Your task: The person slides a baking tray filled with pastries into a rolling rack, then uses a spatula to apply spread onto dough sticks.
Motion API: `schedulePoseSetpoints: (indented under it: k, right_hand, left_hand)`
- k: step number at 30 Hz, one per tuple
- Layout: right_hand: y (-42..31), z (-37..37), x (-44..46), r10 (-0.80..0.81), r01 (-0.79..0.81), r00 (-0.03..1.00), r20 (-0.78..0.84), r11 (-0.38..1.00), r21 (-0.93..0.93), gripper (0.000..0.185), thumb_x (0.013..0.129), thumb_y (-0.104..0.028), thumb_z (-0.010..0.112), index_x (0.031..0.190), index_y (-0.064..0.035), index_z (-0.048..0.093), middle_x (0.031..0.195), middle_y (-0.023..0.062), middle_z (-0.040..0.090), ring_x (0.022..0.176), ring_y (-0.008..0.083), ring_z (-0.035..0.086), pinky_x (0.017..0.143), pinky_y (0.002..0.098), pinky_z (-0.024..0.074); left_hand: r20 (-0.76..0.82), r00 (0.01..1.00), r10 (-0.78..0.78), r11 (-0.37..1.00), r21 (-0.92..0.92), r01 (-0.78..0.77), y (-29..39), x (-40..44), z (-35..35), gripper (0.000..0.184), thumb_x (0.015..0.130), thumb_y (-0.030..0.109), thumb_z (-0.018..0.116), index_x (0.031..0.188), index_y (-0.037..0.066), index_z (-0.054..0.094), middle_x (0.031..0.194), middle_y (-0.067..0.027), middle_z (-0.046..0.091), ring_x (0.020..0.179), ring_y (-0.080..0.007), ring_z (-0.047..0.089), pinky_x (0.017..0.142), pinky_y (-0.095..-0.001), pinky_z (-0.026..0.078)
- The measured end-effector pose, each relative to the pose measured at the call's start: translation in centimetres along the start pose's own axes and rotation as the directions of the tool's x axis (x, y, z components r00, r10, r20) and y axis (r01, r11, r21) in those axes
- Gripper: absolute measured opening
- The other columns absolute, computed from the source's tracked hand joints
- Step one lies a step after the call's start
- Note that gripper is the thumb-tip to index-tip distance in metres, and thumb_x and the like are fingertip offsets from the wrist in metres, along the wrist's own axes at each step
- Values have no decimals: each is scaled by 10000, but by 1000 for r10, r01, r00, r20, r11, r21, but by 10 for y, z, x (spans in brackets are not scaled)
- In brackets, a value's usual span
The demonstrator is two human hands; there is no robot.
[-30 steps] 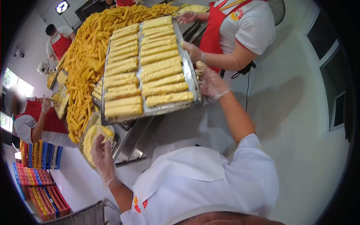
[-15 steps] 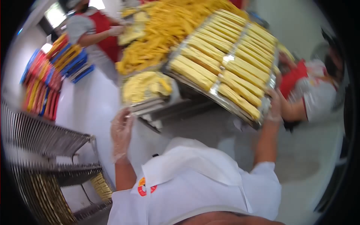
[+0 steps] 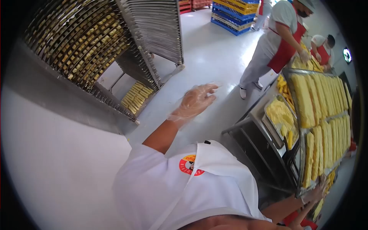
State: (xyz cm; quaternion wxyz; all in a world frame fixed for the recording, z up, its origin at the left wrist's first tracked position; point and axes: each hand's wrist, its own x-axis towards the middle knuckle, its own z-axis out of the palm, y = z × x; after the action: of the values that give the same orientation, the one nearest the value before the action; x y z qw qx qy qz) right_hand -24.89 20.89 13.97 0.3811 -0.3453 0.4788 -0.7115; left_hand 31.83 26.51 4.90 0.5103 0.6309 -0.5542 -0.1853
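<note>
A large metal tray with two rows of long, yellow-coated bars is at the right, tilted in view. My right hand, in a clear plastic glove, grips its near edge; the fingers are partly hidden by the tray. My left hand, also gloved, is held out in the air over the floor with its fingers loosely apart and nothing in it. A smaller tray of yellow spread lies on the metal table beside the large tray.
At the upper left stands a tall metal rack full of loaded trays. Stacked crates are at the back. A co-worker in a red apron stands beyond the table, another person farther back. Another arm shows at the lower right.
My view has swung left, bringing the rack closer and shifting the table and tray to the right. My right hand stays on the tray; my left hand reaches out toward the rack side.
</note>
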Motion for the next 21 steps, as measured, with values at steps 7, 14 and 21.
schedulePoseSetpoints:
  k: [7,14,21]
  right_hand:
    - [64,195,-24,244,-324,877,414,937,133,265,887,-147,568,1100,4,612,1134,138,647,1034,267,625,937,405,493]
    - [173,333,-78,403,-634,496,769,773,3,320,846,-140,626,1136,-6,602,1119,110,654,1051,250,626,971,395,488]
    - [273,396,-182,496,-779,130,859,587,-221,384,798,-33,640,1163,-6,523,1070,94,619,1007,224,638,890,361,545]
  left_hand:
    - [-347,930,-118,989,44,142,-55,-71,-88,379,876,232,692,1236,143,613,1048,-89,700,868,-213,673,774,-351,536]
    - [-552,699,-454,857,-55,513,-77,-180,-108,379,892,168,669,1251,74,590,935,-56,664,800,-119,589,730,-279,497]
    - [-631,452,-630,749,-341,568,-97,-268,-128,371,922,179,636,1275,90,566,891,-29,629,748,-111,578,667,-259,481]
